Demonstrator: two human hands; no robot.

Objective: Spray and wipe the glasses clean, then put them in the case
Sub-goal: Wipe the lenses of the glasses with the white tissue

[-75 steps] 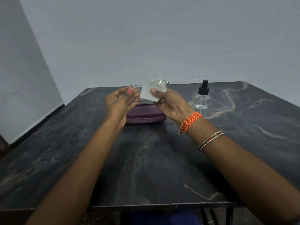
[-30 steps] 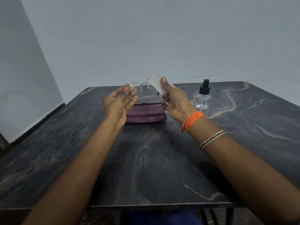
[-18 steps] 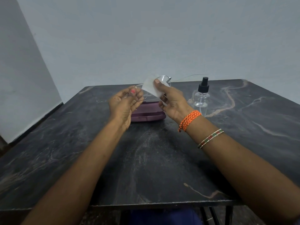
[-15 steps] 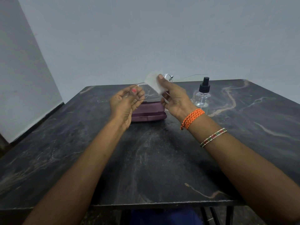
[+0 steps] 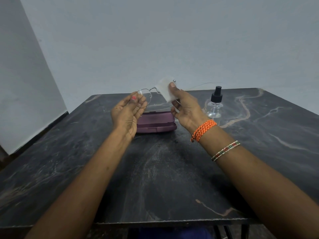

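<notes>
L hand [image 5: 126, 112] grip: 1 glasses [image 5: 144, 99] | R hand [image 5: 185, 109] grip: 1 cloth [image 5: 164, 90] | 1 case [image 5: 156, 123], 1 spray btl [image 5: 214, 105]

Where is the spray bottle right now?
In the head view, the spray bottle stands upright on the dark table, far right of centre, just right of the right hand and beyond the purple case.

Dark stone-look table [image 5: 155, 178] with pale veins is carrying two things: a purple glasses case [image 5: 156, 124], closed, lying flat toward the far middle, and a clear spray bottle [image 5: 214, 106] with black nozzle standing upright, to the case's right, apart from it.
</notes>
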